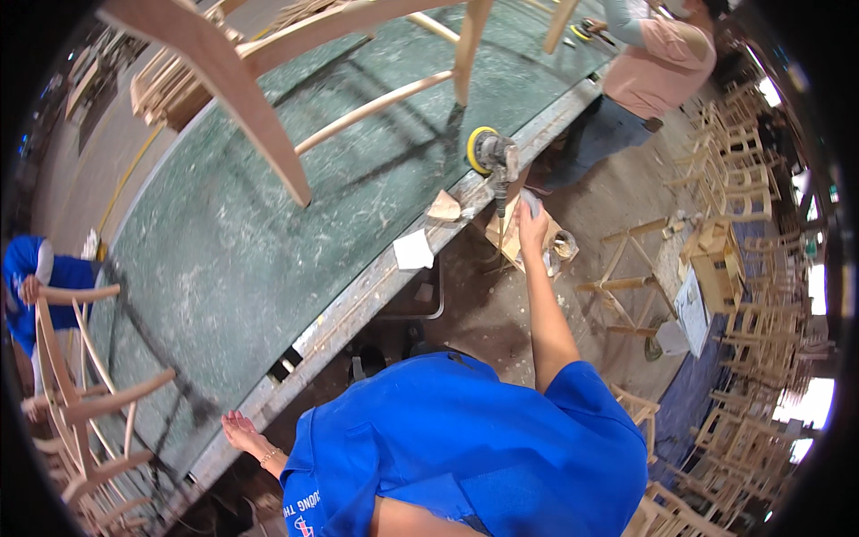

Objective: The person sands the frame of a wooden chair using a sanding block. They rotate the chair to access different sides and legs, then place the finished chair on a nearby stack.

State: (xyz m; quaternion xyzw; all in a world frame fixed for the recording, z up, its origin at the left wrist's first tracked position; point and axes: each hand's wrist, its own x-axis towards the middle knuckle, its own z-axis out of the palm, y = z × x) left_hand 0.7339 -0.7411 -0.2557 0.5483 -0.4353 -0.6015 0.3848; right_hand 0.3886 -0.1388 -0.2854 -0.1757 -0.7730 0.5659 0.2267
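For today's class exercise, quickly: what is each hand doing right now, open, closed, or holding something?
Left hand: open, resting flat on the edge of the green workbench, holding nothing.
Right hand: reaching to the sander at the bench edge; grip cannot be told.

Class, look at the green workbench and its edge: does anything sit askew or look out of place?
The yellow-padded orbital sander rests tipped on its side at the bench's metal edge, pad facing sideways. The right hand reaches toward it. Folded sandpaper pieces overhang the same edge.

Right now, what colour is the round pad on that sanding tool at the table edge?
Yellow: the sander's round pad shows best in the head view.
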